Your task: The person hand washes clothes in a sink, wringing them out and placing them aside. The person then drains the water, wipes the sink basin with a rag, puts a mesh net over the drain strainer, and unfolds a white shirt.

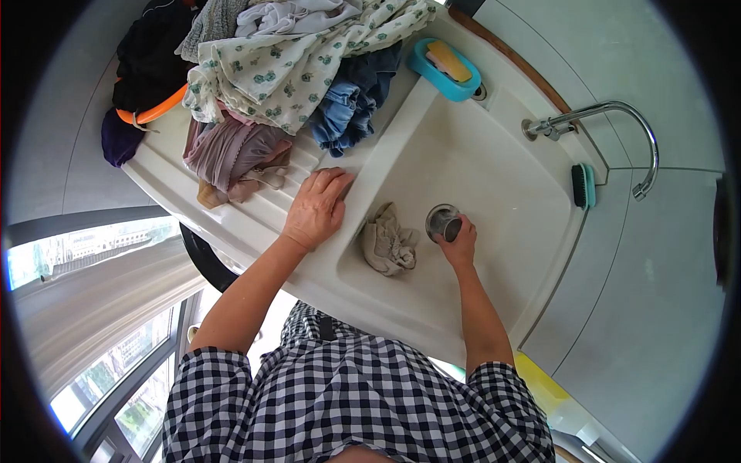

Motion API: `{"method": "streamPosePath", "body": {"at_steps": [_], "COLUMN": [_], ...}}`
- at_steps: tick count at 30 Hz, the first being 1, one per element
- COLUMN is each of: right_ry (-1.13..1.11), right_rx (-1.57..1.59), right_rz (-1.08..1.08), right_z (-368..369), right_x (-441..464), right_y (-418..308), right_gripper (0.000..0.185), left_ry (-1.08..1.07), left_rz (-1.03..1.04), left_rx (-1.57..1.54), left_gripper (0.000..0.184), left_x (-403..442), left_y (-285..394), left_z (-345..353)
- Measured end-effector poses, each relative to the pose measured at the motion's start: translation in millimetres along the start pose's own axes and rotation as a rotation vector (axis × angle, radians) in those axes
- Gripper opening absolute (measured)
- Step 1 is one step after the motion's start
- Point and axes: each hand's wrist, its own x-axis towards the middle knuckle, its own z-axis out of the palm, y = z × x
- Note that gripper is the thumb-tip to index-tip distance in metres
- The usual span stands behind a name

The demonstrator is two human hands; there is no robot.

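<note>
My right hand [461,244] reaches down into the white laundry sink [494,166]. Its fingers are closed on the rim of a round metal sink strainer [445,224], which sits tilted over the drain hole. Left of the drain, a crumpled beige cloth [389,241] lies on the basin floor, apart from both hands. My left hand [317,202] leans on the ridged washboard [266,202] beside the basin wall, fingers laid down with nothing in them. Closest to it are a mauve garment [235,153] and blue jeans [351,104].
Clothes, including a floral garment [270,73], pile on the washboard's far end beside an orange-rimmed basin [158,104]. A blue soap dish [444,73] with yellow soap sits on the back corner. A chrome faucet [617,108] arches at right, above a scrub brush [584,186].
</note>
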Motion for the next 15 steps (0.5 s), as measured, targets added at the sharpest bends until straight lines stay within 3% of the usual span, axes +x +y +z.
{"method": "streamPosePath", "body": {"at_steps": [2,5,8,11,15], "right_ry": [0.116,0.025,-0.290,-0.071,0.007], "right_rx": [-0.099,-0.071,0.058,0.007,-0.050], "right_rz": [-0.085,-0.141,-0.092,-0.082,-0.065], "right_z": [8.8,17.5,10.0,15.8,16.2], "right_x": [9.5,15.0,7.0,3.3,9.6], "right_y": [8.9,8.3,-12.4,-11.3,-7.1], "right_gripper": [0.077,0.078,0.076,0.079,0.085], "left_ry": [0.008,0.018,0.011,0.010,-0.001], "left_rz": [-0.005,-0.010,-0.011,-0.016,-0.012], "left_rx": [-0.003,-0.013,-0.005,-0.001,0.029], "left_gripper": [0.041,0.040,0.039,0.039,0.038], "left_x": [1.2,0.5,0.6,-0.8,-0.7], "left_y": [1.7,3.3,3.1,2.2,3.0], "left_z": [1.3,1.8,2.8,3.7,2.7]}}
